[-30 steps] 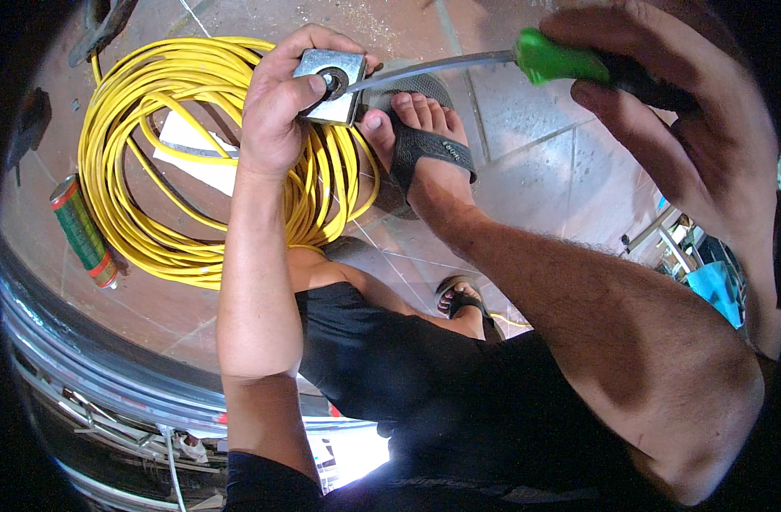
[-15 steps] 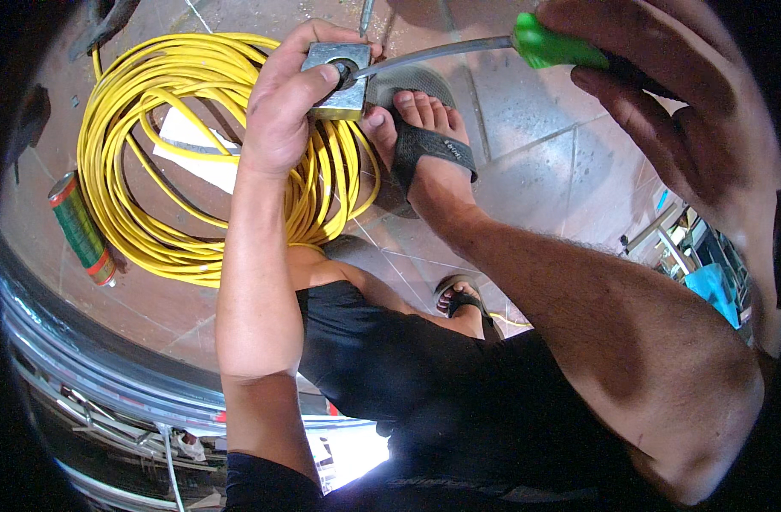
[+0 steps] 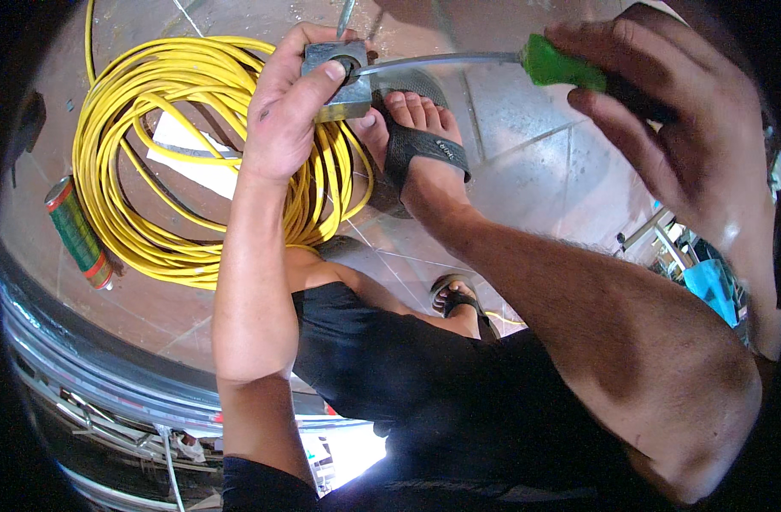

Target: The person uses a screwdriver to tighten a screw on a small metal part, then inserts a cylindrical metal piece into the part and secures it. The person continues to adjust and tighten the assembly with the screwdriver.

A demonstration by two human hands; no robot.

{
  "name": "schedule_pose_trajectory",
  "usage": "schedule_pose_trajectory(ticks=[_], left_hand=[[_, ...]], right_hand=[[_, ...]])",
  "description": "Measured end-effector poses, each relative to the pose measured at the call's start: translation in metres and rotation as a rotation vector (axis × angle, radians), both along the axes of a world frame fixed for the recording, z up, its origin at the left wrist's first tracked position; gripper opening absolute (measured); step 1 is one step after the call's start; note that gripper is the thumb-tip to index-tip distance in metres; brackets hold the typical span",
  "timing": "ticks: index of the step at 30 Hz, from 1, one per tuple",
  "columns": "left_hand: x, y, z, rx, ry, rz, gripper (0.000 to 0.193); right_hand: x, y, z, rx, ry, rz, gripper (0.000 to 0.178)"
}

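My left hand (image 3: 281,111) is closed around a squarish metal block (image 3: 345,104), its thumb pressed beside the round recess in the block's face. In my right hand (image 3: 672,94), at the upper right, is a screwdriver (image 3: 561,66) with a green and black handle, gripped between thumb and fingers. Its long grey shaft, curved in this view, runs left to the block, and the tip meets the recess. The exact contact there is too small to make out. Just above the block a thin metal rod (image 3: 346,17) shows; whether it joins the block, I cannot tell.
A coil of yellow hose or cable (image 3: 109,171) lies on the tiled floor, with white paper (image 3: 190,158) inside it. A green and red can (image 3: 79,232) lies to its left. My sandalled foot (image 3: 424,141) is below the block. Blue cloth (image 3: 712,290) and clutter are at right.
The view has shifted slightly. My right hand and the screwdriver handle sit a little lower and have turned slightly. My left hand keeps its hold on the block.
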State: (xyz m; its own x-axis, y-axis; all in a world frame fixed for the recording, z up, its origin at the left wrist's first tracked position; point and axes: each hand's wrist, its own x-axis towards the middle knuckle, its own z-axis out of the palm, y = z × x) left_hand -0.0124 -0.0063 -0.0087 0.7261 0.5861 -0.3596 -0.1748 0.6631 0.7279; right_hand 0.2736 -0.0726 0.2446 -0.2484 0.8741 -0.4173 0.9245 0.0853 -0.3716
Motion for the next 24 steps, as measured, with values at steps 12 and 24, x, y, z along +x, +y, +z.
schedule_pose_trajectory(ticks=[12,24], left_hand=[[0.003,-0.001,0.009,-0.044,0.034,0.018,0.031],[0.0,0.001,0.004,0.025,0.104,-0.064,0.039]], right_hand=[[-0.004,0.001,0.001,-0.007,-0.02,0.028,0.046],[-0.017,0.0,-0.004,0.01,-0.106,0.109,0.046]])
